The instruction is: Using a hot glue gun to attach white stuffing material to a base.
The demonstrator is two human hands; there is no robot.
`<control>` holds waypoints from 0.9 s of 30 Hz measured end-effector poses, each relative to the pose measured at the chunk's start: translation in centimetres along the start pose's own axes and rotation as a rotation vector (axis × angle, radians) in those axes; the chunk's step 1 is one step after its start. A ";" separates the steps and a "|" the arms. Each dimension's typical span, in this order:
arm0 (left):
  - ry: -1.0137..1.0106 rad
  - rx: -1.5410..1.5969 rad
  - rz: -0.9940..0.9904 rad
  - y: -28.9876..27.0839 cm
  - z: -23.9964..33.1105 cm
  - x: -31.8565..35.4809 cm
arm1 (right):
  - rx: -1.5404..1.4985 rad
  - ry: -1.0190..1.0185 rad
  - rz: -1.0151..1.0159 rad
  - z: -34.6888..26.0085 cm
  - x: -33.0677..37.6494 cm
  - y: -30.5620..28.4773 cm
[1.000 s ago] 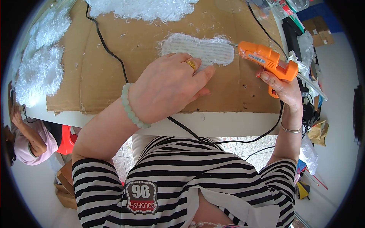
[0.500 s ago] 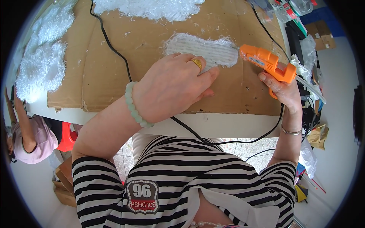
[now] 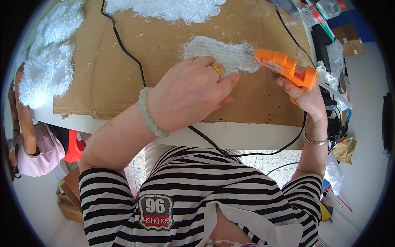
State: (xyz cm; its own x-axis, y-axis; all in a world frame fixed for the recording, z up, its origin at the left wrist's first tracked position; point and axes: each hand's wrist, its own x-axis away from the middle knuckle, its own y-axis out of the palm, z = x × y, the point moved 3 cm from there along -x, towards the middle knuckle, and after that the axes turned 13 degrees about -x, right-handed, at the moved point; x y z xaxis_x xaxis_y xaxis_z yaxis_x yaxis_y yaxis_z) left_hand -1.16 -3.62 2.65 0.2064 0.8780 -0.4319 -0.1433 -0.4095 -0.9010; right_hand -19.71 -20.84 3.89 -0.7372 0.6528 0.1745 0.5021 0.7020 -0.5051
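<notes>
A white fringed fabric piece (image 3: 222, 55) lies on the cardboard with its ribbed side up and frayed threads along its edge. My left hand (image 3: 193, 88) reaches over its near edge, fingers curled down onto it; the fingertips are partly hidden under the hand. In my right hand (image 3: 306, 96) is an orange hot glue gun (image 3: 288, 68), gripped by its handle. The gun's nozzle points left and lies over the right end of the piece. A clear glue stick (image 3: 336, 96) sticks out of its back end.
Fluffy white fabric lies at the far edge (image 3: 168, 8) and on the left (image 3: 47, 74) of the cardboard sheet (image 3: 135, 99). A black cord (image 3: 123, 47) runs across the board and below its near edge. Plastic bags (image 3: 335, 57) crowd the right. Another person (image 3: 39, 148) sits at left.
The glue gun has shifted slightly left, its nozzle farther over the fabric piece. My left hand stays in place on the piece. The whole view has shifted a little.
</notes>
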 end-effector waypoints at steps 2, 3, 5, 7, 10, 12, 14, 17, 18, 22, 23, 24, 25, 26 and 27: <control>0.029 -0.003 0.060 0.1 -0.1 0.0 | 0.020 -0.005 -0.004 0.0 -0.1 0.1; 0.028 -0.003 0.060 0.1 -0.1 0.1 | 0.040 -0.010 -0.007 0.0 -0.1 0.2; 0.011 -0.012 0.048 0.1 -0.1 0.2 | 0.057 -0.003 -0.009 -0.4 -0.2 0.3; 0.011 -0.025 0.037 0.1 0.0 0.2 | 0.074 0.004 -0.011 -0.6 -0.2 0.3; 0.011 -0.036 0.032 0.0 0.0 0.2 | 0.101 0.005 -0.040 -0.8 -0.4 0.4; 0.010 -0.035 0.037 0.1 -0.1 0.3 | 0.114 -0.036 -0.057 -1.1 -0.6 0.7; 0.011 -0.041 0.034 0.1 -0.1 0.3 | 0.119 -0.010 -0.059 -1.5 -0.7 0.9; 0.015 -0.043 0.035 0.2 -0.2 0.3 | 0.151 -0.025 -0.047 -2.3 -0.8 1.3; 0.013 -0.043 0.034 0.2 -0.2 0.3 | 0.177 -0.066 -0.032 -2.5 -0.8 1.4; 0.010 -0.036 0.031 0.1 -0.2 0.4 | 0.201 -0.108 -0.053 -2.5 -1.3 1.6; 0.011 -0.039 0.039 0.1 -0.2 0.4 | 0.199 -0.158 -0.061 -2.3 -1.5 1.6; 0.010 -0.039 0.039 0.1 -0.2 0.4 | 0.196 -0.208 -0.069 -2.3 -1.6 1.7; 0.011 -0.037 0.035 0.1 -0.2 0.4 | 0.196 -0.209 -0.071 -2.5 -1.7 1.8; 0.012 -0.036 0.032 0.1 -0.2 0.4 | 0.182 -0.194 -0.090 -2.7 -1.8 1.9; 0.010 -0.036 0.031 0.0 -0.2 0.4 | 0.168 -0.180 -0.109 -2.9 -1.9 2.0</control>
State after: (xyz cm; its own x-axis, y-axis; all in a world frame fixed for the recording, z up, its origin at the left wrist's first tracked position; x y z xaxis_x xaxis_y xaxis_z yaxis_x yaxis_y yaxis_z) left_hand -0.85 -3.28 2.47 0.2121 0.8622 -0.4600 -0.1148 -0.4455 -0.8879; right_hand -15.95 -19.85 4.96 -0.8591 0.5039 0.0900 0.3439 0.6985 -0.6276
